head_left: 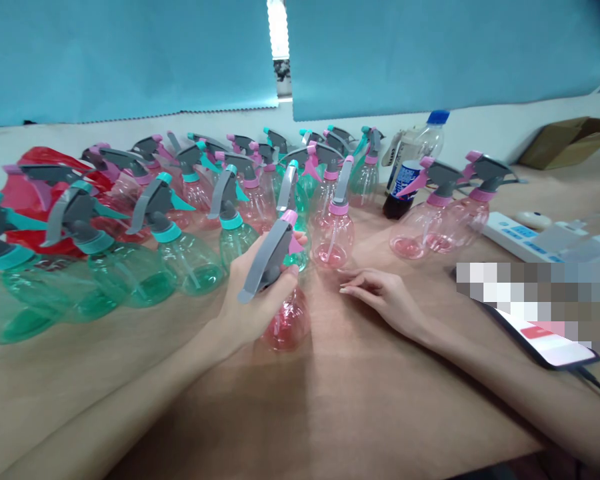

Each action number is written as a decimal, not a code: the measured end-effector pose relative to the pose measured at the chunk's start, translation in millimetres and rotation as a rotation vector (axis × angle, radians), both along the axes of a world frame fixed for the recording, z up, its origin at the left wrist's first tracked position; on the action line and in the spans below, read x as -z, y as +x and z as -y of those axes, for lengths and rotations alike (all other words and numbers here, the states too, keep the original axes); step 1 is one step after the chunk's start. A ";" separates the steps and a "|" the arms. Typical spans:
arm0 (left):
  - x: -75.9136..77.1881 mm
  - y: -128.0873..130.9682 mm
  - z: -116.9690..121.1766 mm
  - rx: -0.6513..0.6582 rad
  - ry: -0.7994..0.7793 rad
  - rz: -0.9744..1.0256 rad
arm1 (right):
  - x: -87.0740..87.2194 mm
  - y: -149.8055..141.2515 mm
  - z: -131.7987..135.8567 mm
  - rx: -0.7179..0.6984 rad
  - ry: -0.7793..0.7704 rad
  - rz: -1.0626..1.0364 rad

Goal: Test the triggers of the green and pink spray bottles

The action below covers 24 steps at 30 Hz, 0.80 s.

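Observation:
My left hand [247,290] is wrapped round the neck of a pink spray bottle [286,327] with a grey and pink trigger head. The bottle stands upright or nearly so at the middle of the table; my fingers partly hide its head. To the right, my right hand [385,293] lies on the table with nothing in it, its fingers loosely bent and slightly apart. Just beyond the hands stand another pink spray bottle [334,237] and a green spray bottle [236,243], close to the held one.
Several green bottles [193,267] line the left side, with more pink and green ones behind. A red plastic bag [75,160] lies back left. On the right are two pink bottles [413,237], a dark drink bottle [403,190], a power strip [513,233], a phone [555,343] and a cardboard box [565,143].

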State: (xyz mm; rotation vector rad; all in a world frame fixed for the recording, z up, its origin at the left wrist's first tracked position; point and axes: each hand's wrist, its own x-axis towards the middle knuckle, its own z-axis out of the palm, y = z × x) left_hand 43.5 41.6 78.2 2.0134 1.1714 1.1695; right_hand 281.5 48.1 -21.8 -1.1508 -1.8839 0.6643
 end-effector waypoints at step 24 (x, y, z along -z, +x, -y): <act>-2.7 1.6 -0.1 -0.039 -0.001 -0.044 | 2.3 -6.7 4.9 -0.212 0.162 0.421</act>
